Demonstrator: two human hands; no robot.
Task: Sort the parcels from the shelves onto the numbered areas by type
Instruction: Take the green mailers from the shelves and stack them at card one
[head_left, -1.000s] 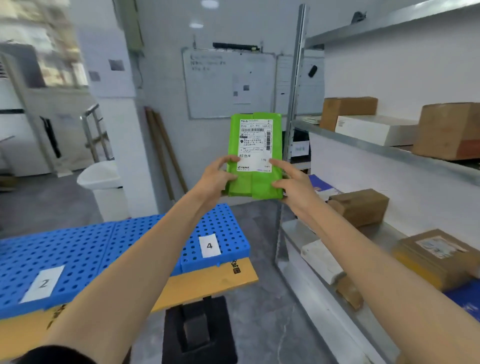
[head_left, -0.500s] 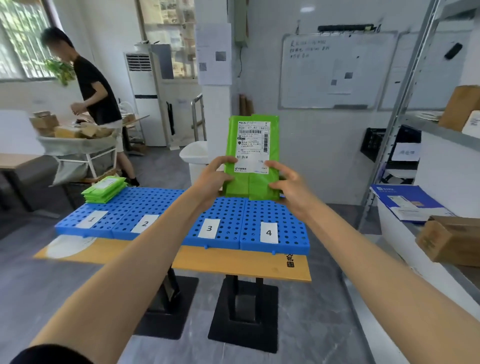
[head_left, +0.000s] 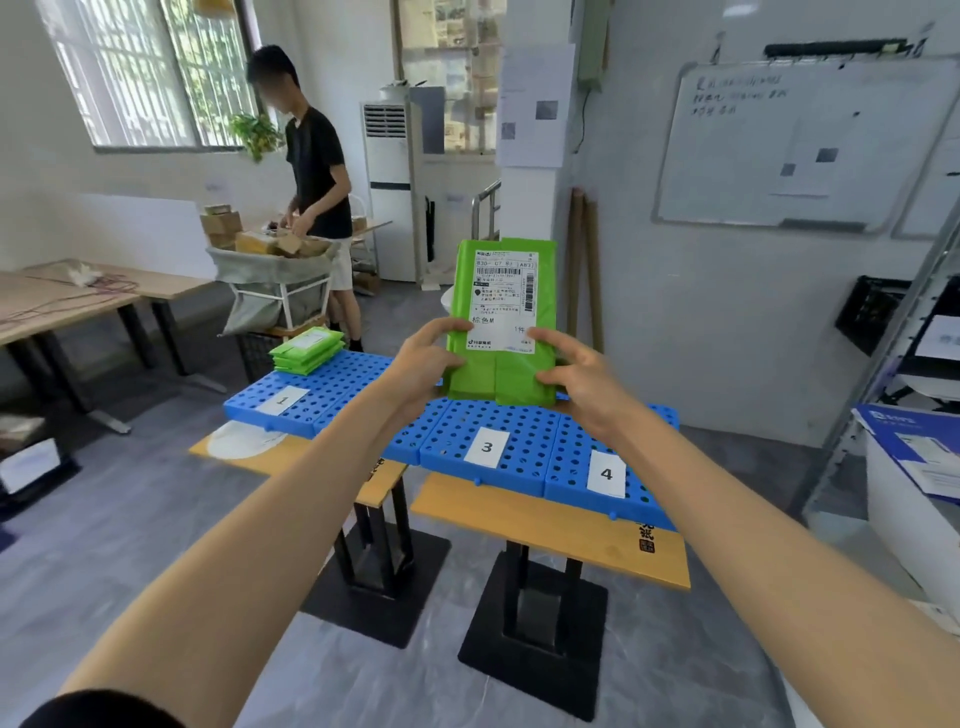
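Note:
I hold a flat green parcel (head_left: 503, 317) with a white shipping label upright in front of me, above the blue perforated boards (head_left: 519, 441). My left hand (head_left: 423, 364) grips its lower left edge and my right hand (head_left: 582, 379) grips its lower right edge. White cards numbered 1 (head_left: 283, 400), 3 (head_left: 487, 447) and 4 (head_left: 606, 474) lie on the boards; my left arm hides the stretch between cards 1 and 3. A stack of green parcels (head_left: 307, 349) lies behind card 1.
The boards rest on two orange-topped tables (head_left: 545, 525) with black pedestal bases. A person (head_left: 319, 187) stands behind a cart of cardboard boxes (head_left: 270, 249) at the back left. The metal shelf (head_left: 904, 395) with a blue-and-white parcel (head_left: 919, 447) is at the right edge.
My view has swung left from the shelves to the numbered tables. Both hands keep the green parcel upright, and the tables are nearer than before.

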